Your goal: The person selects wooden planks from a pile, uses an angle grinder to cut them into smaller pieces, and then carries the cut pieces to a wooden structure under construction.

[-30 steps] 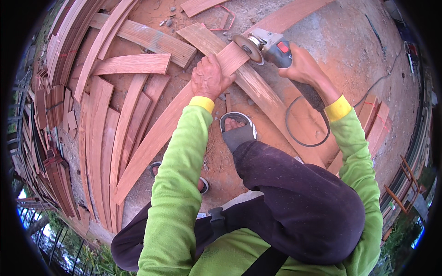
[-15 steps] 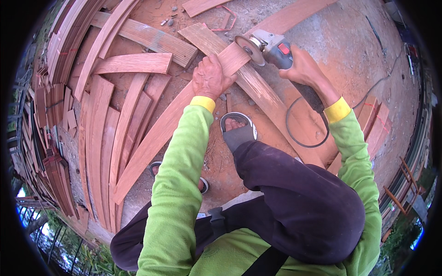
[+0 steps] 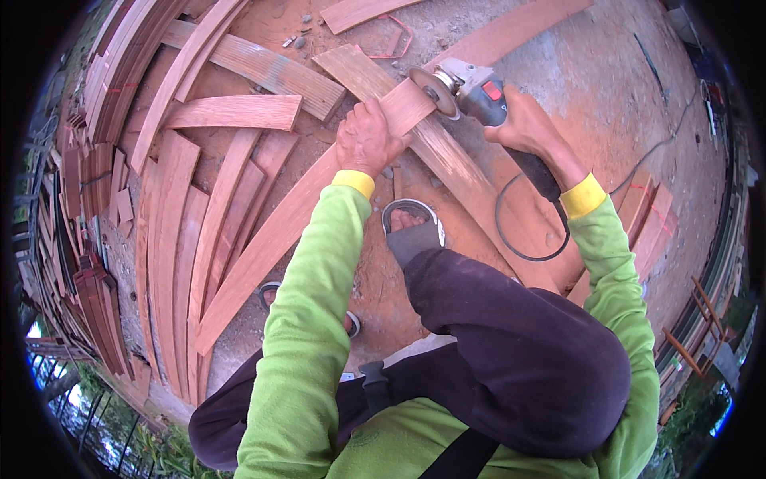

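Note:
My left hand [image 3: 369, 140] is closed round a long reddish wooden plank [image 3: 275, 239] close to its far end. That plank slants from the lower left up to the middle and crosses over another board [image 3: 455, 156] lying on the ground. In my right hand [image 3: 531, 128] is an angle grinder [image 3: 481, 92] with a grey body and a red switch. Its round disc [image 3: 433, 92] stands at the plank's far end, to the right of my left hand. Whether the disc touches the wood I cannot tell. The grinder's black cable [image 3: 499, 211] loops below my right wrist.
Several loose planks [image 3: 171, 247] lie fanned out at the left, by a tall stack of boards [image 3: 128, 72]. A red hacksaw frame [image 3: 409, 36] rests at the far middle. My sandalled foot [image 3: 411, 219] is under the work. More boards [image 3: 642, 215] lie at right.
The grinder and my right hand have shifted very slightly to the right. My left hand keeps its grip on the plank.

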Action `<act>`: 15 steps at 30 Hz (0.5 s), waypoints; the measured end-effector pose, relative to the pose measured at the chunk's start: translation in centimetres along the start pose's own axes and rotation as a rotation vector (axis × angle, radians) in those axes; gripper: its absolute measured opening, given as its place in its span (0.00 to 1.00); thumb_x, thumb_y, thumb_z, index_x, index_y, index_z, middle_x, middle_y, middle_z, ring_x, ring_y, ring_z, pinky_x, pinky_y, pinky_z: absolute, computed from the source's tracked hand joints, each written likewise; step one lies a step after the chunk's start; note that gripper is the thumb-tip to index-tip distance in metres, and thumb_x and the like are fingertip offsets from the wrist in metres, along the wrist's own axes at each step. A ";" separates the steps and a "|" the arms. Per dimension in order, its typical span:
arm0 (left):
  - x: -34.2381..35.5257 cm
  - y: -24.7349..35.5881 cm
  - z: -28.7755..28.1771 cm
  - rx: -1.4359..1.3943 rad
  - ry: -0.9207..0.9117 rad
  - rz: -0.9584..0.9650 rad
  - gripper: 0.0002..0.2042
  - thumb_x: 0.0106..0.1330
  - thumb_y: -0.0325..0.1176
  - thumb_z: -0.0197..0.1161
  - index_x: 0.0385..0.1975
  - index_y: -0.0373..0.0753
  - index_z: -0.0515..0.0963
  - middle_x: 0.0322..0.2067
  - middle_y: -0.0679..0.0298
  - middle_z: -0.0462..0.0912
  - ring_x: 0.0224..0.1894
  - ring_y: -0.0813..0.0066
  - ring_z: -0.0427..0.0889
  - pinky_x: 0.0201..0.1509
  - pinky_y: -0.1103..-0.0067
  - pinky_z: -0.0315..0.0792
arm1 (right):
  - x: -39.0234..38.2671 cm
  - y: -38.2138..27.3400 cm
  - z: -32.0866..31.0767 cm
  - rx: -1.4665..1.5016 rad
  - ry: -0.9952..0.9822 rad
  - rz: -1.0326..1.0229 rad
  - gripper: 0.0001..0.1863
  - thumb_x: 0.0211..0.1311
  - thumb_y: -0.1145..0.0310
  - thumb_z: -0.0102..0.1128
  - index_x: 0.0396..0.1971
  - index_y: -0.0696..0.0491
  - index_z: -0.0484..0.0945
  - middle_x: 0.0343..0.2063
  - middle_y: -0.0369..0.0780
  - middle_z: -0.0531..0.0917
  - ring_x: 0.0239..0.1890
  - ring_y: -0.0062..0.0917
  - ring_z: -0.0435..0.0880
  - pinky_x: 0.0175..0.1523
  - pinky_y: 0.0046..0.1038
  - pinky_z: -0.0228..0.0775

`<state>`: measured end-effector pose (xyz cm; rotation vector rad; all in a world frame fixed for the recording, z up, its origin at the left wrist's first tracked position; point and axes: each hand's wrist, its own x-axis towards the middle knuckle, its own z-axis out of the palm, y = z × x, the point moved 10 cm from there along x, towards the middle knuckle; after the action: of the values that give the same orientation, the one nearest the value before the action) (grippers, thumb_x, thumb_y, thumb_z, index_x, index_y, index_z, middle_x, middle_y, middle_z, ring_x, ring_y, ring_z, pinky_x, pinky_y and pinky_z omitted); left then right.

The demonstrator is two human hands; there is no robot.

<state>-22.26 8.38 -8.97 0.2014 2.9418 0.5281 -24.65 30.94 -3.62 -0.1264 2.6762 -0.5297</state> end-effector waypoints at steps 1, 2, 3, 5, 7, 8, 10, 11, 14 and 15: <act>0.0 0.1 0.0 0.001 -0.001 0.000 0.33 0.45 0.52 0.73 0.40 0.32 0.69 0.38 0.49 0.77 0.42 0.52 0.79 0.46 0.65 0.75 | 0.1 0.1 -0.1 -0.005 -0.003 0.010 0.28 0.36 0.62 0.66 0.35 0.69 0.74 0.30 0.60 0.81 0.36 0.50 0.83 0.43 0.39 0.73; 0.0 0.1 0.0 -0.001 -0.004 0.000 0.33 0.45 0.52 0.73 0.40 0.32 0.69 0.38 0.49 0.77 0.42 0.52 0.79 0.46 0.65 0.75 | 0.2 -0.2 -0.2 -0.009 -0.009 0.019 0.28 0.36 0.62 0.66 0.35 0.69 0.74 0.30 0.60 0.80 0.36 0.50 0.83 0.43 0.39 0.73; -0.1 0.1 0.0 -0.003 -0.007 -0.001 0.33 0.45 0.52 0.73 0.40 0.32 0.69 0.38 0.49 0.77 0.42 0.52 0.79 0.46 0.65 0.75 | 0.3 -0.3 -0.2 -0.012 -0.014 0.028 0.28 0.36 0.62 0.66 0.35 0.70 0.74 0.30 0.60 0.80 0.36 0.50 0.83 0.43 0.39 0.73; -0.1 0.0 0.0 -0.005 -0.009 -0.003 0.33 0.45 0.52 0.73 0.40 0.32 0.69 0.38 0.49 0.77 0.42 0.51 0.79 0.46 0.65 0.75 | 0.6 -0.7 -0.3 -0.008 -0.019 0.019 0.28 0.35 0.62 0.66 0.35 0.69 0.74 0.30 0.60 0.80 0.36 0.50 0.83 0.43 0.39 0.73; -0.1 -0.1 0.0 -0.003 -0.008 -0.007 0.33 0.45 0.52 0.73 0.40 0.32 0.69 0.38 0.49 0.77 0.42 0.51 0.79 0.46 0.66 0.75 | 0.9 -0.9 -0.3 -0.004 -0.023 0.012 0.28 0.35 0.62 0.66 0.35 0.69 0.74 0.30 0.60 0.80 0.35 0.50 0.83 0.43 0.39 0.73; -0.1 -0.1 0.0 -0.005 -0.007 -0.005 0.33 0.45 0.52 0.73 0.40 0.32 0.69 0.38 0.48 0.77 0.42 0.51 0.80 0.46 0.66 0.75 | 1.0 -0.9 -0.3 -0.003 -0.024 0.011 0.28 0.35 0.62 0.66 0.34 0.69 0.74 0.30 0.60 0.80 0.35 0.50 0.83 0.43 0.40 0.73; 0.0 0.0 0.1 -0.010 -0.005 0.000 0.33 0.44 0.52 0.73 0.40 0.32 0.69 0.38 0.48 0.77 0.42 0.51 0.80 0.46 0.66 0.75 | 1.2 -1.0 -0.4 -0.007 -0.028 0.011 0.28 0.35 0.61 0.66 0.34 0.69 0.74 0.29 0.60 0.81 0.35 0.50 0.83 0.42 0.40 0.73; 0.0 0.0 0.1 -0.009 -0.008 -0.001 0.33 0.44 0.52 0.73 0.40 0.32 0.69 0.38 0.48 0.77 0.42 0.51 0.80 0.46 0.66 0.75 | 1.3 -1.2 -0.4 -0.011 -0.032 0.011 0.28 0.36 0.62 0.66 0.34 0.69 0.74 0.29 0.60 0.81 0.35 0.50 0.83 0.42 0.40 0.74; 0.0 0.0 0.1 -0.008 -0.016 -0.006 0.33 0.44 0.52 0.73 0.40 0.32 0.69 0.38 0.48 0.77 0.42 0.51 0.80 0.46 0.66 0.75 | 1.7 -1.4 -0.4 -0.005 -0.026 -0.008 0.28 0.35 0.62 0.66 0.34 0.69 0.74 0.29 0.59 0.81 0.34 0.49 0.83 0.41 0.39 0.74; -0.1 0.0 0.0 -0.007 -0.017 -0.008 0.33 0.44 0.52 0.73 0.40 0.31 0.69 0.38 0.48 0.77 0.42 0.51 0.80 0.46 0.66 0.75 | 1.8 -1.5 -0.4 0.001 -0.022 -0.017 0.27 0.35 0.62 0.66 0.34 0.69 0.74 0.29 0.58 0.81 0.33 0.48 0.83 0.41 0.39 0.74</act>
<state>-22.21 8.37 -8.99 0.1926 2.9230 0.5323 -26.45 29.37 -3.33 -0.1546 2.6558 -0.5318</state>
